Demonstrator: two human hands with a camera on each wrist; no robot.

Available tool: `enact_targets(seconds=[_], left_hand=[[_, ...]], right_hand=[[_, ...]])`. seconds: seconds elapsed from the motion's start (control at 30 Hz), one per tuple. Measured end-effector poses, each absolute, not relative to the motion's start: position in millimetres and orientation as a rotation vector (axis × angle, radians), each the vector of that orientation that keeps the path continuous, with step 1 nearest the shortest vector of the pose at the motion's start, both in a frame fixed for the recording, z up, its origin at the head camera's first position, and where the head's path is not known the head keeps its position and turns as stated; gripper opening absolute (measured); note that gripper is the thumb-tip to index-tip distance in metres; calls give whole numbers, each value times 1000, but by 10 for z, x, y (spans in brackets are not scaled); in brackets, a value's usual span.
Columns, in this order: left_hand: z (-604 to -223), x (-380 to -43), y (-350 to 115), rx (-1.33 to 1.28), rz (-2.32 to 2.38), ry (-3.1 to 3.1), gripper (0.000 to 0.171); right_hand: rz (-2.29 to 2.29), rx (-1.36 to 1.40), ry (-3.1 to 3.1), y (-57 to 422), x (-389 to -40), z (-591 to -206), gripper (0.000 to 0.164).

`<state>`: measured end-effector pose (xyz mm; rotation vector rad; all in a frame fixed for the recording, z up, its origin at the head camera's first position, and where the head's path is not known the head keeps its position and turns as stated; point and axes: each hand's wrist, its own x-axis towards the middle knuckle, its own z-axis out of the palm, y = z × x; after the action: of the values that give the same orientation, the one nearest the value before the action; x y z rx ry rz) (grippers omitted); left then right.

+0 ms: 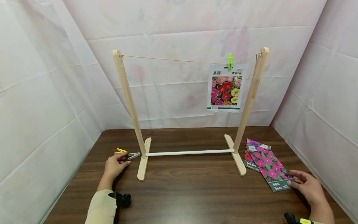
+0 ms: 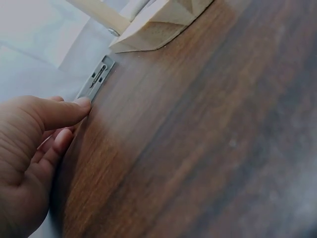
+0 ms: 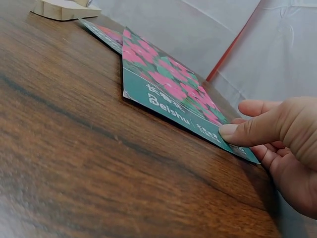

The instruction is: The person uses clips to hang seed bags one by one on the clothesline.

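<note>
At the table's left side my left hand (image 1: pixel 115 166) pinches the near end of a grey clothespin (image 1: pixel 134 156) between thumb and fingers. The left wrist view shows the thumb over that clothespin (image 2: pixel 99 77), its spring side visible. A yellow clothespin (image 1: pixel 120 151) lies just beyond the fingers. On the right, my right hand (image 1: pixel 309 186) pinches the lower right corner of a seed packet (image 1: pixel 269 166) with pink flowers, thumb on top. This packet (image 3: pixel 168 84) slants over another flower seed packet (image 1: pixel 251 161), covering most of it.
A wooden stand (image 1: pixel 251 99) with two posts and a white crossbar (image 1: pixel 190 152) stands mid-table. From its string (image 1: pixel 167 59), a green clothespin (image 1: pixel 230 61) holds a seed packet (image 1: pixel 225 90) near the right post. White cloth (image 1: pixel 179 102) hangs behind and at both sides.
</note>
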<state>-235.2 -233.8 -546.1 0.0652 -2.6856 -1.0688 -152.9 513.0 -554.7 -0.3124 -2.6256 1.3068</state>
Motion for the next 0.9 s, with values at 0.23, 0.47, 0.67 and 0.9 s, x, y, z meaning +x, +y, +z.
enact_targets(seconds=[0.23,0.47,0.67,0.9], left_hand=[[-5487,-2386,-2316,46,-1042,-2667,39],[-5503,-2392,-2326,38,-1059,-2642,35],[-5505,-2365,-2347,39,-1100,-2640,36],[-5480,-2345,-2332,44,-1084,-2682,39]], right_hand=[[1225,-340,-2654,5113,-1548,-5530,54],[1149,-324,-2697,5081,-1576,-5519,53],[1143,-352,-2727,5062,-1582,-5479,57],[1120,-357,-2736,5061,-1576,-5464,50]])
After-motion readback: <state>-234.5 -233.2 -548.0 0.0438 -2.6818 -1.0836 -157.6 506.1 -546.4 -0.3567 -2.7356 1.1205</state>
